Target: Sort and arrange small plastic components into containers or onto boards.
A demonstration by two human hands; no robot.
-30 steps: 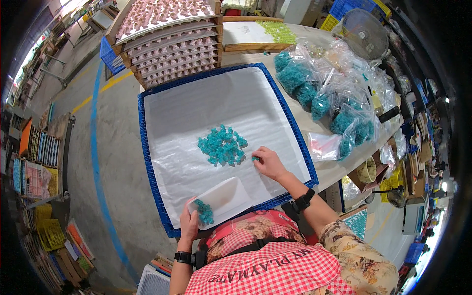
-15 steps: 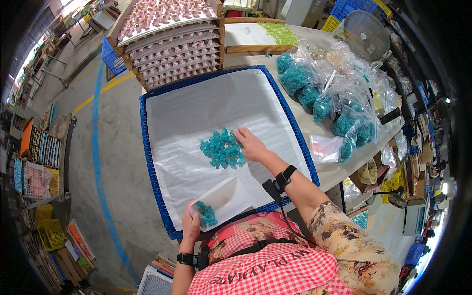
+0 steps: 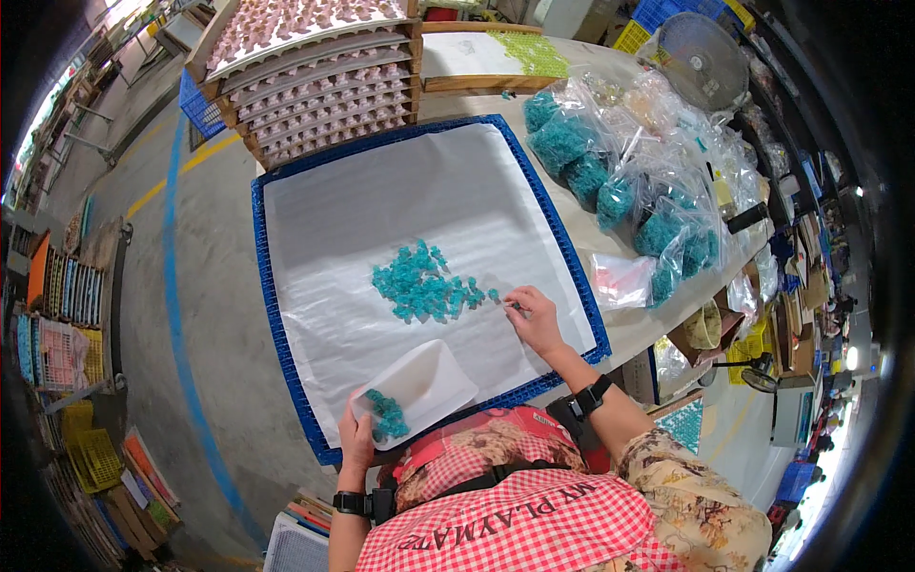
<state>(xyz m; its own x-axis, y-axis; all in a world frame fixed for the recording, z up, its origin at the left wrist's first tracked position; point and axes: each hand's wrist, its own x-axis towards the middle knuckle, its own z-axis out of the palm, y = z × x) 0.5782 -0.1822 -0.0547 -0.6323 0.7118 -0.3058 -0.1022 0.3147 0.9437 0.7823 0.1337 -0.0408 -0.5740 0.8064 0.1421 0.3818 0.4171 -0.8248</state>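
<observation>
A shallow white plastic scoop tray [image 3: 419, 386] with a few teal pieces in one corner is gripped by the left hand [image 3: 356, 437]; a single piece is pinched by the right hand [image 3: 534, 319] beside the heap of small teal plastic pieces [image 3: 419, 284] on the white-lined blue crate tray [image 3: 286, 343], so most is judged left to gather

Left hand [image 3: 355, 440] curled in grip, right hand [image 3: 536, 319] outstretched, fingertips pinched.

Stacked wooden trays of small pink pieces [image 3: 315, 71] sit beyond the blue tray; clear bags of teal pieces [image 3: 629, 181] lie nearby; a grey fan [image 3: 703, 59] stands behind them.
</observation>
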